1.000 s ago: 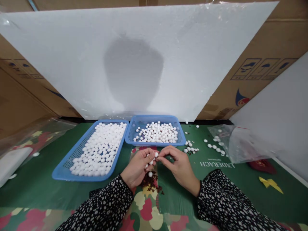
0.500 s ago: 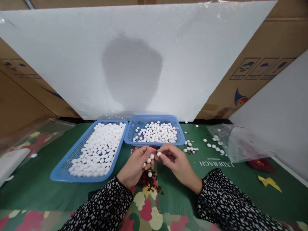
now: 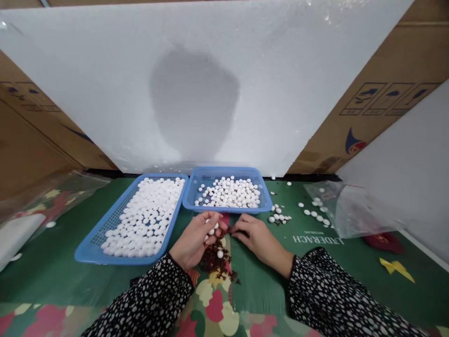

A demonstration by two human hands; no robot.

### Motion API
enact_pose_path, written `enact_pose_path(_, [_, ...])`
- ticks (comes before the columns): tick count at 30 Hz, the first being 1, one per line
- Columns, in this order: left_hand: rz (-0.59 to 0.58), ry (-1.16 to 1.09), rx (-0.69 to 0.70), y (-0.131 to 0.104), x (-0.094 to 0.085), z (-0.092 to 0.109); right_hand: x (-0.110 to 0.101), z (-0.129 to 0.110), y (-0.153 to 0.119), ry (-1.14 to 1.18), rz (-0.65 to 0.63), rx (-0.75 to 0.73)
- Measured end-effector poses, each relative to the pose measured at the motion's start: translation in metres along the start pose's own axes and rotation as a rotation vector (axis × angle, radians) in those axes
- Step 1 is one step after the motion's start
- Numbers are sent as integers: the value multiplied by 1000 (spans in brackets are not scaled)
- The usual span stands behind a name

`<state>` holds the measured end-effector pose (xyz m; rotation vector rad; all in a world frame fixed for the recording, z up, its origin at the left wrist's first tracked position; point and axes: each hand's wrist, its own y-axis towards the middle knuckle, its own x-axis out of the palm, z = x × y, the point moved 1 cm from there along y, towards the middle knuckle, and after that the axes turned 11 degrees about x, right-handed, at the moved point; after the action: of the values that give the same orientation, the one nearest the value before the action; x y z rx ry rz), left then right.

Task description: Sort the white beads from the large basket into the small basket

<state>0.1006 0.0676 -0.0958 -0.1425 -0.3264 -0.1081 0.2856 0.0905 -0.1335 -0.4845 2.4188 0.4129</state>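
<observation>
Curled fingers of my left hand hold several small white balls. To its right, my right hand has its fingertips pinched together low over the table; whatever they grip is too small to make out. Below and between the hands lies a heap of dark red-brown bits, with one loose white ball on it. Just beyond the hands stands a blue basket part filled with white balls and some dark bits. A longer blue basket at the left holds many white balls.
A white foam board rises behind the baskets, with cardboard around it. Loose white balls lie right of the middle basket. Farther right are a clear plastic bag, a dark red item and a yellow scrap.
My right hand has moved slightly down and away from the left, and the white ball at its fingertips no longer shows there. My left hand still holds white balls.
</observation>
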Motion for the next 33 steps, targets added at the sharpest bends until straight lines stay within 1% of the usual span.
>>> enact_pose_path(3, [3,-40,-64,-1,2,1,1,-1,0,10,-17,-19])
enact_pose_path(6, [9,-61,-87,-2,5,3,-2,-2,-3,99,-13,9])
enact_pose_path(11, [-40,0,-84,-3,5,3,-5,-7,-9,424,-28,156])
enact_pose_path(15, [-109,77,-73,-3,2,-2,-3,-11,-7,703,-72,219])
enact_pose_path(18, [-117,91,-84,-3,3,-2,-2,-11,-6,817,-77,283])
enact_pose_path(20, [-112,55,-103,-3,5,0,-1,-10,-4,875,-98,315])
enact_pose_path(22, [-107,-9,-134,-4,7,2,-2,-8,-3,925,-111,323])
enact_pose_path(25, [-112,-76,-152,-5,7,4,-5,-8,-2,946,-98,309])
enact_pose_path(29, [-142,-42,-134,-5,4,-1,-7,-10,-3,965,-73,300])
enact_pose_path(33, [-155,-39,-131,-2,2,-4,-7,-13,-4,951,-117,311])
